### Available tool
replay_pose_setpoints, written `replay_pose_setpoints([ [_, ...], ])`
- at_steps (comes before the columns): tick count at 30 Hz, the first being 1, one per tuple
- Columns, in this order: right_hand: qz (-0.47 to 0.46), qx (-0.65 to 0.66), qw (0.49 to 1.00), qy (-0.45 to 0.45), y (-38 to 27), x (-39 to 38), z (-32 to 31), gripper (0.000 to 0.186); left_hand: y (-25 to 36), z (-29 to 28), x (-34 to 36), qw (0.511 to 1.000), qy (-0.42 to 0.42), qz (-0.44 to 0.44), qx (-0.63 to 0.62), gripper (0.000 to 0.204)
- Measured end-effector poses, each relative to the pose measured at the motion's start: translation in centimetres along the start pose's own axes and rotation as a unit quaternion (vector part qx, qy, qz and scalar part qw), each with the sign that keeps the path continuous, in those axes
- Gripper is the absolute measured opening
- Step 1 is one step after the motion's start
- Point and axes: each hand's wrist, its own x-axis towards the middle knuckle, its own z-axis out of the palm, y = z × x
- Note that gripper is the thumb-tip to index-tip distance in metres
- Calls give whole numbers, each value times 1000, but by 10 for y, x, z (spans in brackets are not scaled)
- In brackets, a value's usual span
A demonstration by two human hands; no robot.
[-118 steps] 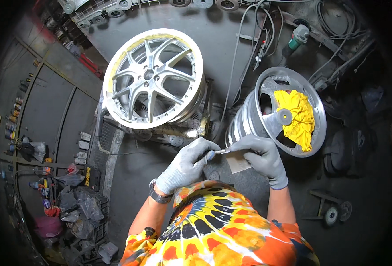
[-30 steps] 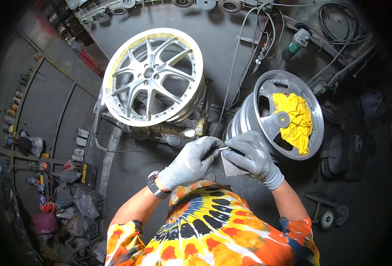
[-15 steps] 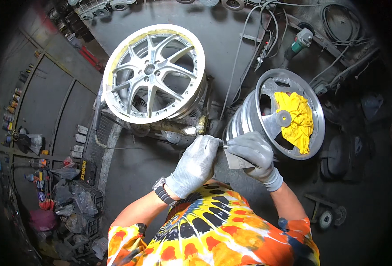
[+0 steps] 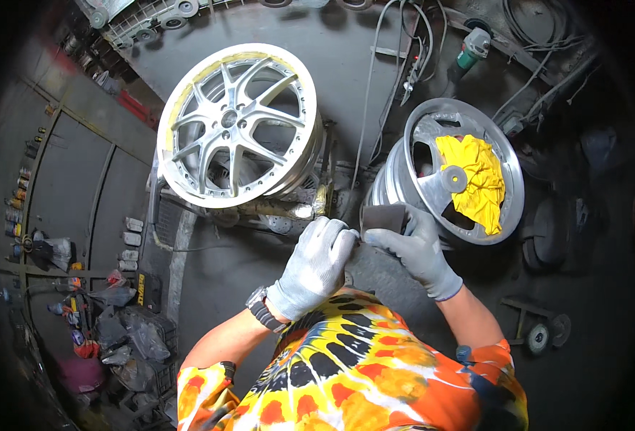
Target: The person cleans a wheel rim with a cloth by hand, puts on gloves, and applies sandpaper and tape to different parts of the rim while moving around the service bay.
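Observation:
In the head view, my gloved left hand [image 4: 314, 262] is closed near the middle, fingertips against my right hand's fingers; what it holds is hidden. My gloved right hand [image 4: 421, 255] grips a dark square sheet [image 4: 384, 219], like sandpaper, held upright. Beyond my left hand, a silver multi-spoke wheel rim [image 4: 249, 111] with a yellowish band on its lip rests on a metal stand [image 4: 310, 208]. Right behind my right hand, a second grey rim [image 4: 505, 158] lies tilted, with a crumpled yellow cloth [image 4: 475, 183] on its face beside a small washer-like disc [image 4: 455, 179].
A green angle grinder [image 4: 468, 54] and cables [image 4: 526, 29] are at the back right. Small wheels [image 4: 186, 8] line the top edge. Cans [image 4: 132, 231], bags [image 4: 148, 337] and crates stand at the left. A wheeled trolley [image 4: 536, 334] stands at the lower right.
The sheet, which hung pale side out below my right fingers, is turned up with its dark side showing. My hands stay together at the middle; the scene has shifted slightly in view.

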Motion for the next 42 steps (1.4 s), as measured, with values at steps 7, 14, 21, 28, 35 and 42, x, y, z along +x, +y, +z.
replay_pose_setpoints([
  [7,63,200,978,-11,7,3,9,23,-6,2,0,999,20,30,-9,41],
  [14,114,278,953,-30,24,8,6,27,-10,12,-9,999,20,32,-24,50],
  [21,125,265,956,-10,33,10,10,68,-10,22,-16,995,66,-2,-78,53],
  [28,99,180,979,-17,25,12,10,72,-3,9,-5,997,18,-32,-70,43],
  [35,-84,225,968,-72,40,21,-5,46,4,-10,8,977,13,-160,-139,23],
  [42,-475,-401,775,116,36,22,-40,50,-4,-28,11,904,-41,-280,-321,25],
])
